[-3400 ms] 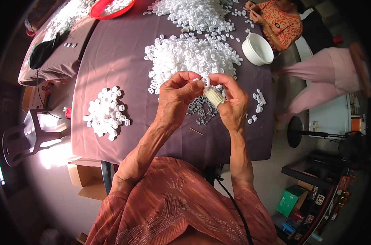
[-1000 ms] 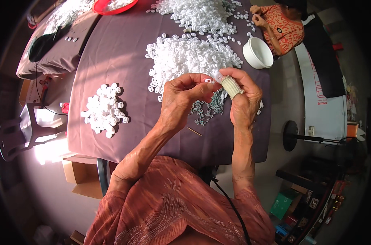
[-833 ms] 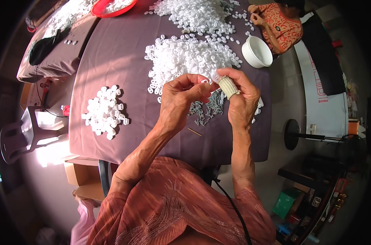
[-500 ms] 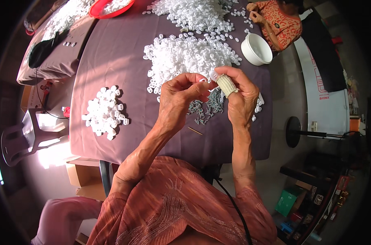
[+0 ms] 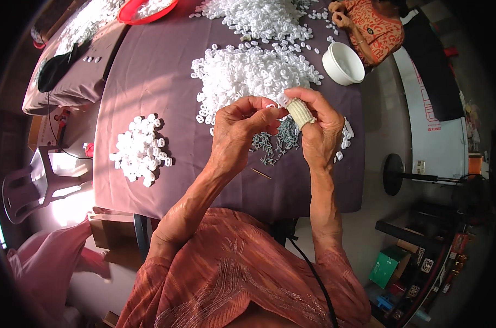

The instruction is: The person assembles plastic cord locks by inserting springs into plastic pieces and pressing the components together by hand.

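Note:
Over the table, my left hand (image 5: 231, 128) pinches a small white plastic oval piece (image 5: 271, 107) between thumb and fingertips. Close beside it, my right hand (image 5: 322, 126) is closed with another white piece (image 5: 284, 100) at its index fingertip and thumb. A cream ribbed knit finger cover (image 5: 301, 113) wraps my right thumb. The fingertips of both hands nearly meet; whether the pieces touch is too small to tell. Just beyond lies a large heap of white oval pieces (image 5: 253, 74). Below the hands are scattered small grey screw-like pins (image 5: 275, 145).
A smaller pile of white pieces (image 5: 141, 150) sits at the left on the brown tablecloth (image 5: 149, 93). A thin stick (image 5: 261, 174) lies near me. At the far right stands a white tub (image 5: 343, 64) beside a person in orange (image 5: 373, 33). A red basin (image 5: 144, 13) is far left.
My right thumb and its knit cover have shifted slightly; my left hand stays almost still. At lower left, a person in pink clothing has moved further left.

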The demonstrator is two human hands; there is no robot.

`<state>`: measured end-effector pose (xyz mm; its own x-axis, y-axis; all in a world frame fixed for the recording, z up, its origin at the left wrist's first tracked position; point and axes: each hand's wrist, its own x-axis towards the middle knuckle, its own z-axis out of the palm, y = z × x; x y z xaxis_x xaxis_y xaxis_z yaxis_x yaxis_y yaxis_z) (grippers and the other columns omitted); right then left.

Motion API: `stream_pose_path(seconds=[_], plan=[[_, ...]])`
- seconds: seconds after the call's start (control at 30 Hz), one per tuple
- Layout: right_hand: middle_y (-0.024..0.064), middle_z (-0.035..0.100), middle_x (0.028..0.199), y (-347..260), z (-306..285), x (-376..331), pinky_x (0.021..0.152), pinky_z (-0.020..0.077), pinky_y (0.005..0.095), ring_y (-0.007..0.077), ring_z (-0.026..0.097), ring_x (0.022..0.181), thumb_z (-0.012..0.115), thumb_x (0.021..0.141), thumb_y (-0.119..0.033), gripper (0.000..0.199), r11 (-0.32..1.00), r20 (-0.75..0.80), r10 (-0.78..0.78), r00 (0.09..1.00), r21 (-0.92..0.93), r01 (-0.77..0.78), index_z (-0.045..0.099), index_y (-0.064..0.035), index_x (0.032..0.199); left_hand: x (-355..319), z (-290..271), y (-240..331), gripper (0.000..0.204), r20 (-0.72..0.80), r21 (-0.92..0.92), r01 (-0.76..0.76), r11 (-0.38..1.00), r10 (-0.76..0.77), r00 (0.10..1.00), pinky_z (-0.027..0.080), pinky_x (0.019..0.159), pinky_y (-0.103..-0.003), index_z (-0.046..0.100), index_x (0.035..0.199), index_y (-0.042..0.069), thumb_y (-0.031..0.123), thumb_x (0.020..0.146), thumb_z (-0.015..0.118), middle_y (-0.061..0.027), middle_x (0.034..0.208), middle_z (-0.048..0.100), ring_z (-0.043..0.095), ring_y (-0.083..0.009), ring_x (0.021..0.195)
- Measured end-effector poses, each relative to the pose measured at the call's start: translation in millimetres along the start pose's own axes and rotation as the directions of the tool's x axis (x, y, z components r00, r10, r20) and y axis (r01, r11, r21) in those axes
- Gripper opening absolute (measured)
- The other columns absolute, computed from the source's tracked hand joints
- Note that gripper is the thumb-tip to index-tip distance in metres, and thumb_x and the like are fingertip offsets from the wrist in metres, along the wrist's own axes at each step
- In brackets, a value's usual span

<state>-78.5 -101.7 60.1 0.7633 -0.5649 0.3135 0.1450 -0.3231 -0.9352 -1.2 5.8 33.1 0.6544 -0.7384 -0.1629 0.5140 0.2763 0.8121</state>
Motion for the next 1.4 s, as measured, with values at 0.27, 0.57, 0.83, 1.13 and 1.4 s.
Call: stream_pose_path(seconds=[0.27, 0.57, 0.83, 1.13, 1.4], plan=[[0.0017, 0.061, 0.080, 3, -1, 1, 0.064, 0.0410, 0.0183, 0.0064, 0.053, 0.071, 0.048, 0.072, 0.006, 0.025, 0.999, -0.036, 0.009, 0.999, 0.049, -0.007, 0.062, -0.0003, 0.092, 2, 2, -5, 0.011, -0.042, -0.124, -0.038, 0.992, 0.034, 0.999, 0.045, 0.063, -0.024, 0.058, 0.082, -0.002, 0.008, 0.077, 0.059, -0.0096, 0.076, 0.062, 0.055, -0.0111, 0.065], [0.0032, 0.062, 0.080, 6, 0, 1, 0.065, 0.0429, 0.0192, 0.0079, 0.056, 0.073, 0.053, 0.074, 0.003, 0.020, 1.000, -0.053, -0.009, 0.999, 0.008, 0.010, 0.062, -0.0001, 0.091, 2, 3, -4, 0.013, -0.044, -0.107, -0.025, 0.994, 0.020, 0.999, 0.044, 0.061, -0.023, 0.059, 0.084, -0.002, 0.009, 0.077, 0.060, -0.0057, 0.075, 0.062, 0.054, -0.0091, 0.064], [0.0054, 0.062, 0.080, 11, 1, 1, 0.065, 0.0444, 0.0204, 0.0105, 0.058, 0.069, 0.053, 0.074, 0.006, 0.019, 0.998, -0.071, 0.014, 0.997, 0.065, -0.010, 0.062, 0.0009, 0.090, 1, 5, -4, 0.011, -0.048, -0.143, -0.044, 0.989, 0.037, 0.998, 0.044, 0.061, -0.022, 0.059, 0.083, -0.002, 0.008, 0.077, 0.060, -0.0056, 0.075, 0.062, 0.054, -0.0088, 0.064], [0.0094, 0.061, 0.080, 12, 3, 1, 0.068, 0.0452, 0.0232, 0.0144, 0.059, 0.070, 0.042, 0.066, 0.010, 0.031, 0.995, -0.063, 0.056, 0.996, 0.084, -0.051, 0.061, 0.0034, 0.090, 2, 4, -5, 0.012, -0.054, -0.108, -0.043, 0.993, 0.038, 0.998, 0.042, 0.060, -0.022, 0.059, 0.082, -0.001, 0.010, 0.078, 0.060, -0.0046, 0.072, 0.060, 0.052, -0.0089, 0.062], [0.0098, 0.061, 0.081, 13, 3, 1, 0.068, 0.0454, 0.0238, 0.0156, 0.059, 0.070, 0.040, 0.065, 0.011, 0.034, 0.990, -0.055, 0.060, 0.997, 0.128, -0.053, 0.061, 0.0038, 0.091, 2, 3, -6, 0.014, -0.061, -0.086, -0.037, 0.996, 0.031, 0.998, 0.042, 0.061, -0.022, 0.059, 0.084, -0.002, 0.011, 0.078, 0.060, -0.0057, 0.074, 0.061, 0.051, -0.0091, 0.063]])
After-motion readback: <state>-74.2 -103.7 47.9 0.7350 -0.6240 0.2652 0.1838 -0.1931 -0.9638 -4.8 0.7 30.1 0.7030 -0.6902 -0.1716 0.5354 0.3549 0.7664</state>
